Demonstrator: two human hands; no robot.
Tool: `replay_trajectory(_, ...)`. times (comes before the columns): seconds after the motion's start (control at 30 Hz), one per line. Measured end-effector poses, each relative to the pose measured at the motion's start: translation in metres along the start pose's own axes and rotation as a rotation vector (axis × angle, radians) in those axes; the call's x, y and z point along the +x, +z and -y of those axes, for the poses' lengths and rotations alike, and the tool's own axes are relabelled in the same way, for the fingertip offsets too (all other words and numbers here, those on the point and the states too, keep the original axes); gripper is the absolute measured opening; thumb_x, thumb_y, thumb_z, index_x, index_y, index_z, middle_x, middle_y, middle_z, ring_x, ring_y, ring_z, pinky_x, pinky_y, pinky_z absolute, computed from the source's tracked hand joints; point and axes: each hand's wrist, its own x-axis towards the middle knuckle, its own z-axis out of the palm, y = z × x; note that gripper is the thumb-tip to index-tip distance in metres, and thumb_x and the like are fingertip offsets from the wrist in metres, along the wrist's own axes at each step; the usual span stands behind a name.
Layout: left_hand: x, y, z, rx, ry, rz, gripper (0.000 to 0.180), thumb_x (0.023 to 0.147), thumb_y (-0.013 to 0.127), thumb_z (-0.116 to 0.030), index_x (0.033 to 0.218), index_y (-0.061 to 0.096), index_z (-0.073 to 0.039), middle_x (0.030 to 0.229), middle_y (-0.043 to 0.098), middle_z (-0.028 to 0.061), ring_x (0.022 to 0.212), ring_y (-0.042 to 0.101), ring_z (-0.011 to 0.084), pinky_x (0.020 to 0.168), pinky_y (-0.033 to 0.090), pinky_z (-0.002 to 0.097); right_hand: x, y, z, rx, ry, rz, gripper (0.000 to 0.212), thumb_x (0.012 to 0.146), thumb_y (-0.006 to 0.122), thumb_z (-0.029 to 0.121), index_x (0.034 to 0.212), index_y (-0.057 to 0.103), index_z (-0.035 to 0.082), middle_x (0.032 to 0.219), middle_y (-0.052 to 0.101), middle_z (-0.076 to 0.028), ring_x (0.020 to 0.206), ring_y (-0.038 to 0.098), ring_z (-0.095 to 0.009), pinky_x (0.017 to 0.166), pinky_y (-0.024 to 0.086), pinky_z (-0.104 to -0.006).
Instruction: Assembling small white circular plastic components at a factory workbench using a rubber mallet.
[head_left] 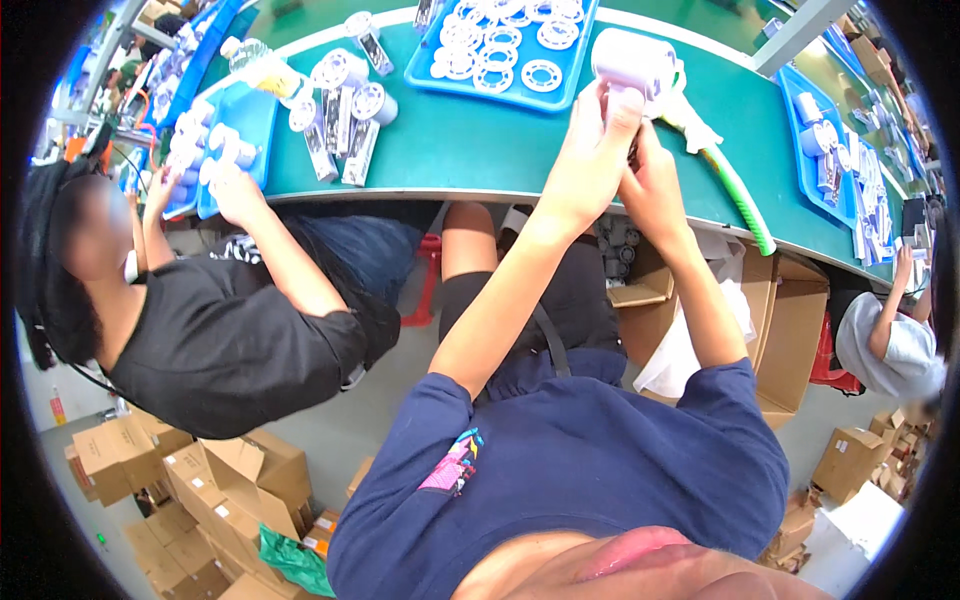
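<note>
Upper middle of the frame, the left hand (600, 125) is clamped around a pale lilac cylinder part (632, 60) while the right hand (650, 175) pinches in underneath it; I'd keep that grip steady over the green table (450, 140). Not much room though: blue tray of white rings (575, 70) just left, green-white tube (735, 190) right, table edge right below.

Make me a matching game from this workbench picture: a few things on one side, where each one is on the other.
Things:
1. white rings
2. pale cylinder
3. green tube
4. open box

Places:
A. below the table edge, on the right
B. in the blue tray
C. lying on the green table, right of the hands
D. held in the left hand

Pairs: 1-B, 2-D, 3-C, 4-A
</note>
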Motion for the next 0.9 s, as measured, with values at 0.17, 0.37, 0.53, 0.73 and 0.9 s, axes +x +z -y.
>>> replay_trajectory(0.17, -0.002, -0.05, 0.013, 0.73, 0.174, -0.278, 0.031, 0.094, 0.063, -0.023, 0.109, 0.062, 0.004, 0.103, 0.064, 0.0159, 0.094, 0.062, 0.0245, 0.086, 0.049, 0.0344, 0.079, -0.034, -0.05, -0.245, 0.035, -0.16, 0.03, 0.093, 0.059, 0.029, 0.098, 0.06, 0.0, 0.075, 0.064, -0.021, 0.07, 0.064, -0.037, 0.064, 0.048, -0.0454)
replay_trajectory(0.37, -0.024, -0.092, 0.063, 1.185, 0.232, -0.333, 0.011, 0.09, 0.061, -0.015, 0.086, 0.063, -0.005, 0.077, 0.06, 0.009, 0.072, 0.059, 0.0277, 0.065, 0.044, 0.0391, 0.221, -0.075, -0.173, -0.51, 0.102, -0.35, 0.042, 0.095, 0.051, 0.038, 0.104, 0.054, -0.003, 0.105, 0.059, -0.027, 0.09, 0.061, -0.047, 0.079, 0.048, -0.0537)
replay_trajectory(0.53, -0.024, -0.092, 0.075, 1.316, 0.268, -0.444, 0.009, 0.087, 0.063, -0.013, 0.08, 0.063, -0.007, 0.069, 0.057, 0.0054, 0.064, 0.056, 0.026, 0.06, 0.042, 0.0392, 0.294, -0.083, -0.219, -0.764, 0.15, -0.305, 0.043, 0.097, 0.046, 0.04, 0.108, 0.052, 0.0, 0.112, 0.057, -0.024, 0.092, 0.063, -0.046, 0.079, 0.051, -0.0545)
replay_trajectory(0.73, -0.019, -0.087, 0.068, 1.33, 0.196, -0.447, 0.01, 0.085, 0.062, -0.011, 0.076, 0.063, -0.007, 0.066, 0.055, 0.0049, 0.061, 0.055, 0.025, 0.056, 0.038, 0.0389, 0.322, -0.078, -0.278, -0.887, 0.194, -0.393, 0.042, 0.097, 0.048, 0.04, 0.104, 0.055, -0.001, 0.104, 0.06, -0.023, 0.085, 0.066, -0.043, 0.072, 0.054, -0.053)
replay_trajectory(0.9, -0.019, -0.088, 0.076, 1.311, 0.217, -0.478, 0.01, 0.085, 0.062, -0.01, 0.076, 0.063, -0.007, 0.066, 0.055, 0.0054, 0.06, 0.053, 0.0248, 0.056, 0.037, 0.0385, 0.325, -0.085, -0.284, -0.848, 0.176, -0.406, 0.047, 0.097, 0.047, 0.045, 0.104, 0.057, 0.0, 0.099, 0.063, -0.02, 0.082, 0.066, -0.038, 0.071, 0.053, -0.0478)
